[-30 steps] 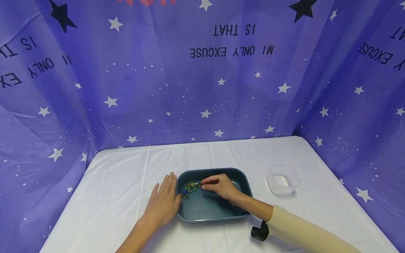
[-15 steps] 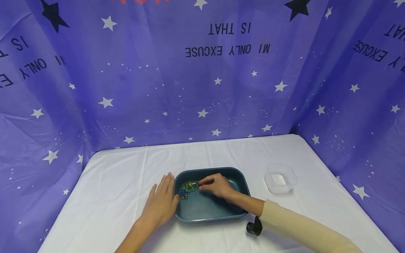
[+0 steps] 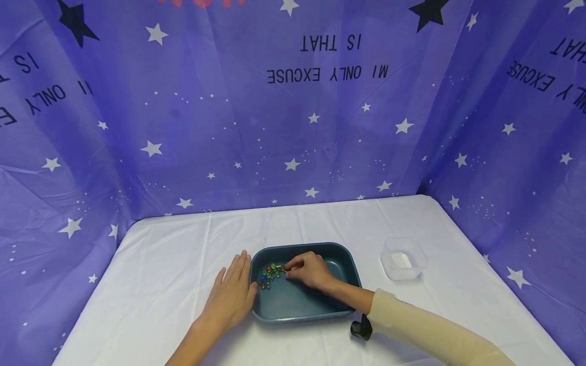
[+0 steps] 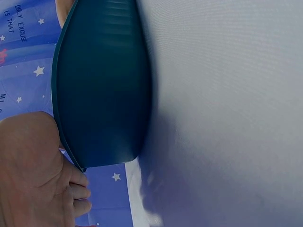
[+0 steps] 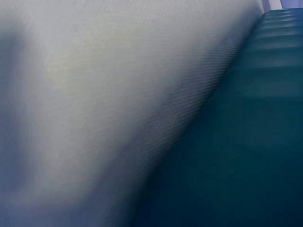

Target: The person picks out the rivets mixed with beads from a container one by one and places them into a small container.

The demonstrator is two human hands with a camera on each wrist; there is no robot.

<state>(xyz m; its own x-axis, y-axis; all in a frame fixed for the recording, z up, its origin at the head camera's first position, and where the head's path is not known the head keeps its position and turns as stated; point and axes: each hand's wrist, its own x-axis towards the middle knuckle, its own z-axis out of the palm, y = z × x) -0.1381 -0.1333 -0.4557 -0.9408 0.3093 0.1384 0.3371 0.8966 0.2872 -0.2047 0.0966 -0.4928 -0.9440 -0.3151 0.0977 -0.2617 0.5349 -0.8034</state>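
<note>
Tray: a dark teal tray (image 3: 305, 300) sits near the front middle of the counter (image 3: 165, 264) — rectangular with rounded corners, its long axis running left to right, open side up.
Marbles: a small cluster of coloured marbles (image 3: 270, 272) lies in the tray's left half, close to the left wall.
Left hand: the left hand (image 3: 231, 297) lies flat on the white cloth, fingers straight and pointing away from the person, its thumb side touching the tray's left wall; it holds nothing. The left wrist view shows the palm (image 4: 33, 175) just beside the tray's outer wall (image 4: 102, 90).
Right hand: the right hand (image 3: 308, 269) reaches into the tray from the right, fingers curled, thumb and forefinger pinched at the right edge of the marbles — whether a marble sits between them is too small to tell.
Box: a clear plastic box (image 3: 403, 260) stands to the right of the tray, apart from it.
Backdrop: a purple cloth with stars (image 3: 293, 127) hangs behind and on both sides.
</note>
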